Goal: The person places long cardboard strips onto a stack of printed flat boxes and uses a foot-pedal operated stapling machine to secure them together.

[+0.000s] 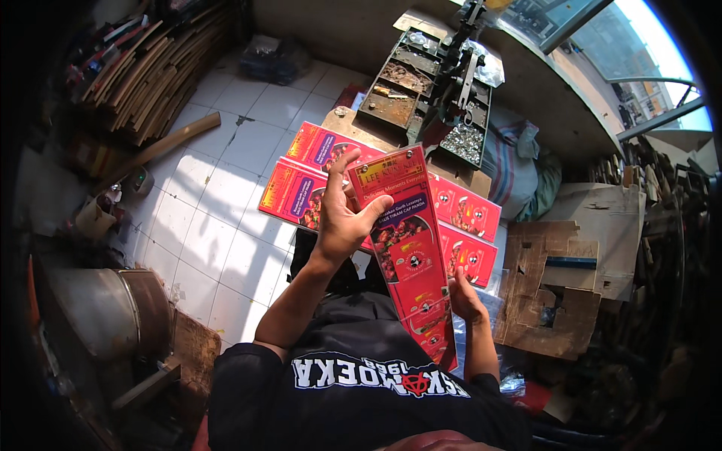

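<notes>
A long red printed panel (417,289) with pictures of food stands tilted in front of my chest. Small round metal eyelets show at its top corners. My left hand (346,225) is closed on its upper left edge, thumb across the front and fingers partly behind. Lower down, my right hand (468,302) holds the right edge, with some fingers hidden. Beyond it, similar red panels lie on the work surface, one stack to the left (282,192) and another to the right (474,252), partly covered by the held panel.
A dark lever press (450,113) stands past the panels. Beside it are a compartment tray (398,79) and a tray of small shiny metal pieces (464,143). Cut cardboard (519,301) lies at right. Stacked boards (143,75) and a metal drum (94,312) are at left.
</notes>
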`<state>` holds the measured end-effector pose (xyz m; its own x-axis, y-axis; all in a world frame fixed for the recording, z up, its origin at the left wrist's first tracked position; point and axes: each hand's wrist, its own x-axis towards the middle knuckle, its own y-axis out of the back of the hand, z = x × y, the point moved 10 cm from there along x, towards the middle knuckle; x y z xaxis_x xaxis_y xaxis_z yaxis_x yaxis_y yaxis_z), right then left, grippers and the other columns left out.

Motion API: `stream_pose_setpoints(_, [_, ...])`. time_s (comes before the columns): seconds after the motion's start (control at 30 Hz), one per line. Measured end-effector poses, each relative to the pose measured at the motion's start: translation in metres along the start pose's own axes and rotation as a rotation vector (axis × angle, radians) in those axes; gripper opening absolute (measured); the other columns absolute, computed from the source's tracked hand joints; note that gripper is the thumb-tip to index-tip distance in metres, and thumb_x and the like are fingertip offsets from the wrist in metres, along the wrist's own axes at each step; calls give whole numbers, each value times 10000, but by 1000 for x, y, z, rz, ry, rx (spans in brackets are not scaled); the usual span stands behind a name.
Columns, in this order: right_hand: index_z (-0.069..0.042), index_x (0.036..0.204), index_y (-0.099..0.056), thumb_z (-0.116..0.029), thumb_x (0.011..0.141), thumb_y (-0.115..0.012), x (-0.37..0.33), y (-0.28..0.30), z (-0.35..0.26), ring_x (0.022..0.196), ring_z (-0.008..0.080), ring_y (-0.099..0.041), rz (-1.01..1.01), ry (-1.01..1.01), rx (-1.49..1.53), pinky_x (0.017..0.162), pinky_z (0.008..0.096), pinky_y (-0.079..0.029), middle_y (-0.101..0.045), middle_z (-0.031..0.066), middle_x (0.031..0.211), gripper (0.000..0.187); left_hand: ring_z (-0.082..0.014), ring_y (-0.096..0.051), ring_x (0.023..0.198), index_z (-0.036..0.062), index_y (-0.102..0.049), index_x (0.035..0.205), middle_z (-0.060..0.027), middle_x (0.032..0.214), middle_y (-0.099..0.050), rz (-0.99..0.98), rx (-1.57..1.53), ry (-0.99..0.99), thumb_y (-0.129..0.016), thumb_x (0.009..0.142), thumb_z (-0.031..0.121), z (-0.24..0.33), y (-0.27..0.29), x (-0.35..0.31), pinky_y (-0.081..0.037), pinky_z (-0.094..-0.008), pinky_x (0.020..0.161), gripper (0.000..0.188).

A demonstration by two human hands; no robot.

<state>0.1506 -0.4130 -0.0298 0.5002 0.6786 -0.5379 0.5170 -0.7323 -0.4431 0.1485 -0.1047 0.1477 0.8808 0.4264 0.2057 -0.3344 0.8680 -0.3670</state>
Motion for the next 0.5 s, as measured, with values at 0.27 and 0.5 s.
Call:
stream_pose_setpoints(0.27, [7, 1057, -700, -586, 975, -492, -109, 69, 62, 846, 213, -697, 174, -243, -413, 824, 356, -527, -728, 115, 939, 634, -202, -682, 985, 62, -290, 1432, -174, 1105, -655, 64, 31, 48, -698, 888, 16, -16, 22, -9, -564, -318, 883, 682])
stream_pose_setpoints(0.5, [9, 1049, -709, -619, 954, -500, -167, 107, 132, 828, 266, -705, 311, -102, 233, 850, 416, -532, -730, 124, 903, 668, -200, -634, 1085, 70, -329, 1406, -156, 1237, -587, 140, -53, 43, -665, 921, 32, -37, 53, -21, -560, -320, 904, 591])
